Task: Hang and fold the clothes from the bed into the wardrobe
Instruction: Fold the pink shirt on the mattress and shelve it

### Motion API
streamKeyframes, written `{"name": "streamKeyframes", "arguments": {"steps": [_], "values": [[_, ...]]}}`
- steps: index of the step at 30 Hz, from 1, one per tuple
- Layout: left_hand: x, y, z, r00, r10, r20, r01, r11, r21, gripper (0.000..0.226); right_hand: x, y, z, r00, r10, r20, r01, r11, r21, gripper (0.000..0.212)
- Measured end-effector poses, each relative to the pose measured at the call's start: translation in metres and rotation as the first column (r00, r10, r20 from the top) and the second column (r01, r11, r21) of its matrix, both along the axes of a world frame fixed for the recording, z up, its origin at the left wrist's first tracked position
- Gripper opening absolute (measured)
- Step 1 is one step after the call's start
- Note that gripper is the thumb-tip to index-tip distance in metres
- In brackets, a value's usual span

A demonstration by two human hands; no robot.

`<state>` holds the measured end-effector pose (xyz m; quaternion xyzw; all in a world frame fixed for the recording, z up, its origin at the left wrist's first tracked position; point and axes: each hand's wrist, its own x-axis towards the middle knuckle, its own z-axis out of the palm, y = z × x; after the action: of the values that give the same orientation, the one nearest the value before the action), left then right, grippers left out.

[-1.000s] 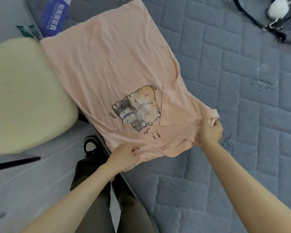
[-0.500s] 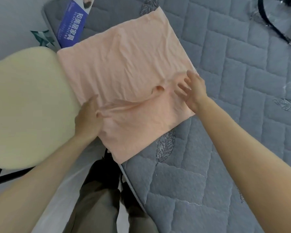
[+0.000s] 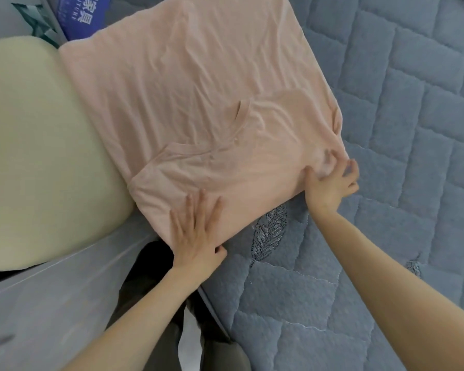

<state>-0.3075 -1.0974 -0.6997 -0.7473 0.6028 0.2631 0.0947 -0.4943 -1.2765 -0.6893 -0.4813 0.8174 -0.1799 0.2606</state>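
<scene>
A pink T-shirt lies folded in half on the grey quilted bed, its plain back up and its collar showing near the middle. My left hand presses flat on the shirt's near corner, fingers straight. At the shirt's right near corner, my right hand touches the cloth with spread, slightly bent fingers, blurred by motion. The wardrobe is out of view.
A pale yellow cushioned chair seat stands against the bed's left edge, under the shirt's left side. A blue printed label sits at the mattress's far left corner. My legs stand between the chair and the bed.
The shirt's collar end was folded up over the cat print, leaving the plain side up. Both hands then slid back to the near edge and now smooth it.
</scene>
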Motion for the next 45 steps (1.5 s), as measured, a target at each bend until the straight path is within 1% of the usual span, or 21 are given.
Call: {"name": "streamKeyframes", "arguments": {"steps": [1, 3, 6, 7, 8, 9, 11, 13, 17, 19, 22, 23, 25, 26, 29, 32, 33, 35, 38, 42, 45], "values": [[0.001, 0.0, -0.002, 1.0, -0.009, 0.007, 0.009, 1.0, 0.013, 0.118, 0.002, 0.001, 0.0, 0.992, -0.118, 0.041, 0.119, 0.993, -0.016, 0.063], [0.003, -0.001, -0.004, 0.999, -0.03, 0.018, 0.029, 0.999, 0.018, 0.12, 0.006, -0.002, -0.001, 0.945, -0.287, 0.158, 0.281, 0.958, 0.061, 0.074], [0.005, -0.001, -0.005, 1.0, -0.02, -0.013, 0.02, 0.999, -0.03, 0.111, 0.012, -0.013, 0.002, 0.821, -0.433, 0.372, 0.39, 0.902, 0.188, 0.082], [0.005, -0.001, -0.004, 0.999, -0.021, -0.045, 0.019, 0.999, -0.037, 0.11, 0.013, -0.017, 0.004, 0.776, -0.466, 0.426, 0.415, 0.885, 0.212, 0.078], [0.004, -0.001, -0.001, 0.997, -0.024, -0.078, 0.021, 0.999, -0.033, 0.11, 0.012, -0.02, 0.006, 0.759, -0.478, 0.441, 0.423, 0.878, 0.224, 0.072], [0.004, -0.001, 0.001, 0.994, -0.024, -0.109, 0.022, 0.999, -0.024, 0.111, 0.01, -0.02, 0.008, 0.775, -0.469, 0.423, 0.414, 0.883, 0.22, 0.062], [0.002, 0.0, 0.006, 0.986, -0.014, -0.163, 0.013, 1.0, -0.004, 0.114, 0.004, -0.018, 0.012, 0.846, -0.408, 0.344, 0.366, 0.913, 0.182, 0.043], [-0.002, 0.0, 0.013, 0.975, -0.007, -0.224, 0.011, 1.0, 0.015, 0.113, -0.004, -0.013, 0.018, 0.894, -0.352, 0.278, 0.332, 0.936, 0.119, 0.03], [-0.018, 0.007, 0.029, 0.903, 0.017, -0.429, 0.007, 0.998, 0.054, 0.099, -0.032, 0.004, 0.031, 0.883, -0.381, 0.272, 0.379, 0.923, 0.064, 0.024], [-0.031, 0.013, 0.037, 0.846, 0.032, -0.532, 0.007, 0.997, 0.072, 0.091, -0.052, 0.018, 0.039, 0.879, -0.4, 0.259, 0.4, 0.915, 0.055, 0.024], [-0.061, 0.027, 0.049, 0.766, 0.026, -0.642, 0.085, 0.986, 0.14, 0.081, -0.089, 0.042, 0.053, 0.869, -0.427, 0.249, 0.441, 0.898, 0.001, 0.024], [-0.072, 0.031, 0.054, 0.729, 0.069, -0.681, 0.103, 0.973, 0.208, 0.079, -0.102, 0.049, 0.057, 0.86, -0.447, 0.245, 0.464, 0.886, -0.013, 0.026], [-0.092, 0.038, 0.061, 0.641, 0.237, -0.731, 0.083, 0.924, 0.372, 0.075, -0.123, 0.061, 0.065, 0.826, -0.501, 0.258, 0.525, 0.851, -0.031, 0.032], [-0.099, 0.04, 0.064, 0.609, 0.291, -0.738, 0.075, 0.905, 0.418, 0.074, -0.13, 0.065, 0.07, 0.81, -0.517, 0.275, 0.548, 0.836, -0.043, 0.037], [-0.102, 0.029, 0.075, 0.59, 0.309, -0.746, 0.069, 0.901, 0.428, 0.073, -0.132, 0.065, 0.084, 0.825, -0.473, 0.311, 0.518, 0.851, -0.081, 0.056], [-0.078, 0.005, 0.086, 0.551, 0.313, -0.774, -0.075, 0.942, 0.328, 0.066, -0.114, 0.049, 0.095, 0.846, -0.38, 0.374, 0.449, 0.887, -0.113, 0.063], [-0.064, -0.006, 0.089, 0.575, 0.328, -0.749, -0.141, 0.942, 0.304, 0.062, -0.105, 0.039, 0.098, 0.841, -0.364, 0.401, 0.441, 0.89, -0.117, 0.061], [-0.032, -0.028, 0.092, 0.675, 0.307, -0.671, -0.239, 0.951, 0.194, 0.052, -0.083, 0.019, 0.101, 0.842, -0.331, 0.426, 0.41, 0.906, -0.107, 0.056], [0.02, -0.058, 0.097, 0.763, 0.297, -0.574, -0.325, 0.944, 0.057, 0.036, -0.043, -0.016, 0.101, 0.857, -0.293, 0.424, 0.355, 0.932, -0.074, 0.051], [0.077, -0.094, 0.097, 0.823, 0.295, -0.485, -0.348, 0.937, -0.021, 0.029, 0.021, -0.07, 0.1, 0.874, -0.253, 0.415, 0.315, 0.945, -0.088, 0.049], [0.113, -0.118, 0.091, 0.821, 0.321, -0.472, -0.377, 0.926, -0.027, 0.028, 0.071, -0.107, 0.094, 0.881, -0.195, 0.432, 0.271, 0.955, -0.123, 0.049]]}}
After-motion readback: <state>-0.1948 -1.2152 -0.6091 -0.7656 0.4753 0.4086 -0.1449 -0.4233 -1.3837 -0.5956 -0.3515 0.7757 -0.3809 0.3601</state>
